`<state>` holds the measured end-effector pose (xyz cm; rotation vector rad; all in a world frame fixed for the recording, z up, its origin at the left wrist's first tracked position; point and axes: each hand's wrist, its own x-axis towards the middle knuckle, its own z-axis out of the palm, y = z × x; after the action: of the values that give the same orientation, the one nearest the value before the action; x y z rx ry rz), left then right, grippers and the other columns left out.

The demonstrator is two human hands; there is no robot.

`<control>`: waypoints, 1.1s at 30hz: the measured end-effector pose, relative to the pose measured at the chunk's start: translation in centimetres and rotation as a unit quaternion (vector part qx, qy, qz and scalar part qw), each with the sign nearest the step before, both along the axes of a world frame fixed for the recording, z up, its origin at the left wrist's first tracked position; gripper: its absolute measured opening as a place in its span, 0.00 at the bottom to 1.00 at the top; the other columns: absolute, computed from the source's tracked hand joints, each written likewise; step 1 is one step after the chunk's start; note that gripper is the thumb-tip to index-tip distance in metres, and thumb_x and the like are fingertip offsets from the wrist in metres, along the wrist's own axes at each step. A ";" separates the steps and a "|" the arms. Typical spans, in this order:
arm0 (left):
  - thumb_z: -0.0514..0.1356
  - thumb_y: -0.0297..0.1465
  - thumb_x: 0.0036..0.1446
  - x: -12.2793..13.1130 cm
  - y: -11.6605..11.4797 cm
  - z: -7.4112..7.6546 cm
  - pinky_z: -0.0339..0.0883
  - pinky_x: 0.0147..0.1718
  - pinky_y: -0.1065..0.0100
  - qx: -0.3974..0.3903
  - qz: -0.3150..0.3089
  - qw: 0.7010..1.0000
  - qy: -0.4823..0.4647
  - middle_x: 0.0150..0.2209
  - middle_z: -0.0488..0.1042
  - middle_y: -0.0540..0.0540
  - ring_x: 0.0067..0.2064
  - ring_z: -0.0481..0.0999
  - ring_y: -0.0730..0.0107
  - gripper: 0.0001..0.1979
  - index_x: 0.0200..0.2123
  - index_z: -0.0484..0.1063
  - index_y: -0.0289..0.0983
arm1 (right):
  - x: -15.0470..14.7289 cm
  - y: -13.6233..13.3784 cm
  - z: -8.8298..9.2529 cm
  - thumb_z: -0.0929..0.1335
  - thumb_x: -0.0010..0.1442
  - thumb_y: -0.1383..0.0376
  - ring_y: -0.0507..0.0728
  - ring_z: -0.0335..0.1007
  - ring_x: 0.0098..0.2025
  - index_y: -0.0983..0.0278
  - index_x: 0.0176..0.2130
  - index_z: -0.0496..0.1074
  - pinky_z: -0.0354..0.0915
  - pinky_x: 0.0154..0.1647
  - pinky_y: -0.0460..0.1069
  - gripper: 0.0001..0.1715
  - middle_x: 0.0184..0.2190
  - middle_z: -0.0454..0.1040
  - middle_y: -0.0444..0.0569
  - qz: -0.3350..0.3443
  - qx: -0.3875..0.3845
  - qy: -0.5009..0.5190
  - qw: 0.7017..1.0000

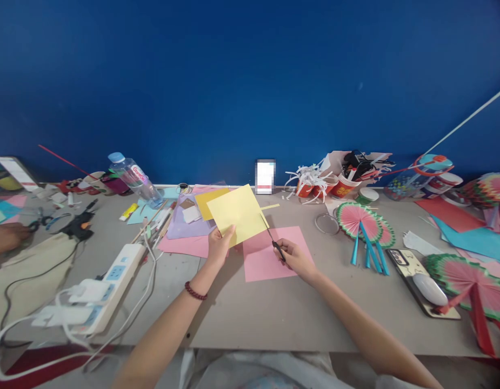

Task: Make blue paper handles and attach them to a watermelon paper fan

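Observation:
A sheet of yellow paper (238, 215) is raised above the table, pinched at its lower left edge by my left hand (220, 244). My right hand (289, 255) grips the dark handles of a pair of scissors (274, 242). Their blades lie along the yellow sheet's right edge, where a narrow strip (265, 220) stands beside it. Under the scissors a pink sheet (266, 265) lies flat on the table. Another thin yellow strip (271, 206) rests behind the raised sheet. A darker yellow sheet (205, 204) shows partly behind it on the left.
To the left are a power strip (119, 275) with cables, a water bottle (136, 181) and another person's hand (14, 237). Paper fans (360, 222), a phone with a mouse (430, 289) on it, and cups of paper scraps (314, 186) sit right. A phone (265, 177) stands behind.

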<state>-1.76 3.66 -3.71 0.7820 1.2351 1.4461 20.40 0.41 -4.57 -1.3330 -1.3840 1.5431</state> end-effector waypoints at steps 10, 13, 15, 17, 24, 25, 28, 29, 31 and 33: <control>0.69 0.40 0.40 0.0 0.1 -0.2 0.71 0.26 0.67 0.010 -0.004 1.000 0.005 0.31 0.79 0.42 0.31 0.78 0.61 0.22 0.38 0.76 0.33 | -0.1 0.0 0.4 0.67 0.51 0.51 0.46 0.52 0.20 0.62 0.29 0.62 0.45 0.16 0.42 0.18 0.20 0.59 0.38 -0.007 -0.002 -0.006 1.000; 0.68 0.40 0.42 -0.1 0.1 -0.2 0.69 0.23 0.68 0.006 -0.012 1.000 0.012 0.31 0.79 0.42 0.27 0.77 0.64 0.21 0.37 0.76 0.32 | -0.2 0.0 0.3 0.67 0.51 0.51 0.46 0.53 0.20 0.62 0.29 0.62 0.45 0.16 0.42 0.18 0.20 0.59 0.38 -0.009 -0.004 -0.011 1.000; 0.68 0.41 0.42 -0.1 0.0 -0.2 0.69 0.22 0.68 0.004 -0.017 1.000 0.018 0.32 0.79 0.42 0.25 0.77 0.65 0.22 0.37 0.75 0.32 | -0.1 0.0 0.2 0.67 0.51 0.51 0.46 0.53 0.20 0.62 0.29 0.62 0.45 0.16 0.42 0.18 0.20 0.60 0.38 -0.012 -0.002 -0.013 1.000; 0.68 0.41 0.42 -0.1 0.0 -0.2 0.69 0.22 0.68 0.007 -0.017 1.000 0.020 0.33 0.80 0.41 0.26 0.77 0.65 0.22 0.38 0.75 0.31 | -0.1 0.0 0.1 0.67 0.51 0.51 0.46 0.53 0.20 0.62 0.29 0.62 0.46 0.16 0.42 0.18 0.20 0.60 0.38 -0.013 0.000 -0.011 1.000; 0.68 0.41 0.41 -0.2 0.2 -0.6 0.71 0.26 0.66 0.011 -0.010 1.000 0.016 0.31 0.80 0.42 0.30 0.78 0.61 0.23 0.38 0.76 0.32 | 0.1 0.2 -0.6 0.68 0.51 0.51 0.45 0.53 0.17 0.62 0.28 0.61 0.45 0.15 0.42 0.18 0.19 0.62 0.38 -0.003 -0.007 0.013 1.000; 0.68 0.41 0.41 -0.2 0.2 -0.7 0.71 0.26 0.66 0.011 -0.015 1.000 0.016 0.30 0.79 0.42 0.30 0.78 0.61 0.22 0.38 0.76 0.32 | 0.2 0.2 -0.8 0.68 0.51 0.51 0.45 0.53 0.17 0.62 0.28 0.61 0.46 0.15 0.42 0.18 0.19 0.62 0.38 -0.001 -0.007 0.015 1.000; 0.68 0.42 0.41 -0.2 0.2 -0.7 0.71 0.24 0.65 0.007 -0.029 0.999 0.019 0.28 0.79 0.42 0.29 0.78 0.59 0.22 0.38 0.76 0.32 | 0.3 0.3 -1.2 0.68 0.52 0.50 0.45 0.53 0.17 0.62 0.29 0.61 0.46 0.15 0.42 0.19 0.20 0.63 0.38 0.004 -0.010 0.019 1.000; 0.68 0.42 0.41 -0.2 0.2 -0.7 0.71 0.24 0.65 0.007 -0.029 0.999 0.021 0.28 0.79 0.42 0.30 0.78 0.59 0.23 0.38 0.76 0.32 | 0.4 0.3 -1.3 0.68 0.52 0.50 0.45 0.52 0.17 0.62 0.29 0.61 0.47 0.15 0.42 0.19 0.20 0.64 0.38 0.006 -0.010 0.022 1.000; 0.68 0.42 0.41 -0.1 0.2 -0.7 0.72 0.26 0.65 0.008 -0.023 0.999 0.024 0.29 0.79 0.42 0.32 0.79 0.58 0.24 0.39 0.76 0.33 | 0.4 0.4 -1.4 0.67 0.52 0.49 0.44 0.52 0.16 0.62 0.29 0.61 0.47 0.15 0.42 0.20 0.20 0.64 0.38 0.012 -0.009 0.028 0.999; 0.68 0.42 0.41 -0.1 0.1 -0.6 0.72 0.28 0.64 0.011 -0.019 0.999 0.024 0.30 0.80 0.41 0.34 0.79 0.57 0.24 0.39 0.76 0.33 | 0.5 0.4 -1.5 0.67 0.53 0.47 0.44 0.52 0.16 0.62 0.29 0.61 0.47 0.15 0.42 0.21 0.20 0.64 0.38 0.014 -0.009 0.031 0.999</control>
<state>-1.89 3.78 -4.34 0.8554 1.2357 1.4206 20.92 0.79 -6.07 -1.2689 -1.3593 1.6056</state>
